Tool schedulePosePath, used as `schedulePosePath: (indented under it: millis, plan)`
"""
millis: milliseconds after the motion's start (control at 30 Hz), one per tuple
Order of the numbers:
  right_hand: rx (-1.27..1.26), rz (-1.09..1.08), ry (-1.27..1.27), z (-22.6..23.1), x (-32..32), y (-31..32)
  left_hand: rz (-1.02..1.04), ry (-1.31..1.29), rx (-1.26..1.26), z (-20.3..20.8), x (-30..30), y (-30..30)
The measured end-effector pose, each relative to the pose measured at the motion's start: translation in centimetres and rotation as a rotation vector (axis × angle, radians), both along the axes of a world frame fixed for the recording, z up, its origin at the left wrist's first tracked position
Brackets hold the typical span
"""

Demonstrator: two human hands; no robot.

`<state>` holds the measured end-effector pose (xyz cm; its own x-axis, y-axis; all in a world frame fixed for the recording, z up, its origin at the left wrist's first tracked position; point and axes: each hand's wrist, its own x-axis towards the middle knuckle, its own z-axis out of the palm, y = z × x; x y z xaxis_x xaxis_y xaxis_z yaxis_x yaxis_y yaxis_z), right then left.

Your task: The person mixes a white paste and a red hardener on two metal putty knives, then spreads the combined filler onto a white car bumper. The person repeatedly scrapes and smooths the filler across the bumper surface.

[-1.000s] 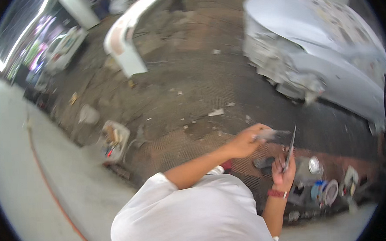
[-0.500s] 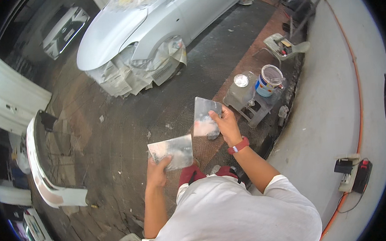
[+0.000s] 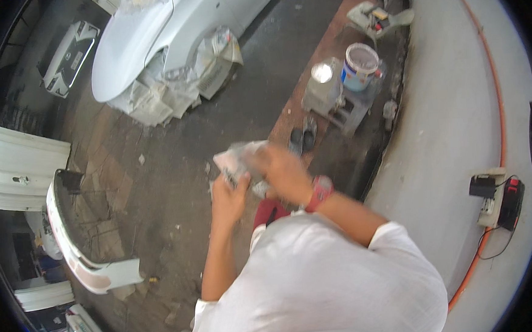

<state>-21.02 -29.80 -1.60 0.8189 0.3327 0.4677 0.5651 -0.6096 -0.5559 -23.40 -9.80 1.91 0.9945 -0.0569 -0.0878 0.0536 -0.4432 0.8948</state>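
Note:
In my left hand (image 3: 229, 197) is a flat, pale rectangular plate (image 3: 229, 162) with a pinkish smear, gripped between thumb and fingers. My right hand (image 3: 285, 174), blurred by motion and wearing a red wristband, is closed on a second, greyish plate (image 3: 250, 149). The two plates overlap in front of my body, and the blur hides how far they touch.
Right of my hands, a grey plastic stool (image 3: 325, 95) carries a paint bucket (image 3: 360, 66) and a round silvery lid (image 3: 321, 72). Dark shoes (image 3: 302, 138) lie near it. Ahead stands a silver car (image 3: 143, 45) masked with paper (image 3: 167, 93); a white bumper (image 3: 70, 251) is at left.
My hands have come together; the right one moved left and brought its plate onto the left one's. My view has shifted, and I now stand with the stool farther from my hands.

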Motion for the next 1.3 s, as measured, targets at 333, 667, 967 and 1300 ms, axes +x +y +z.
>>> schedulePosePath:
  millis: [333, 667, 967, 1300]
  plan:
    - [0.688, 0.132, 0.667, -6.6, 4.2, -3.8, 0.016, 0.263, -0.323, 0.6, -1.2, -0.3]
    - [0.253, 0.307, 0.697, -3.9, 3.9, -5.9, 0.343, 0.049, -0.518, 1.1, -0.9, 5.6]
    - [0.422, 0.374, 0.844, -0.7, 3.2, -1.5, 0.001, 0.23, -0.261, 1.3, -2.0, 3.2]
    - [0.985, 0.04, 0.671, -2.2, 1.6, -2.1, 0.515, -0.08, -0.459, -0.3, -1.1, 5.9]
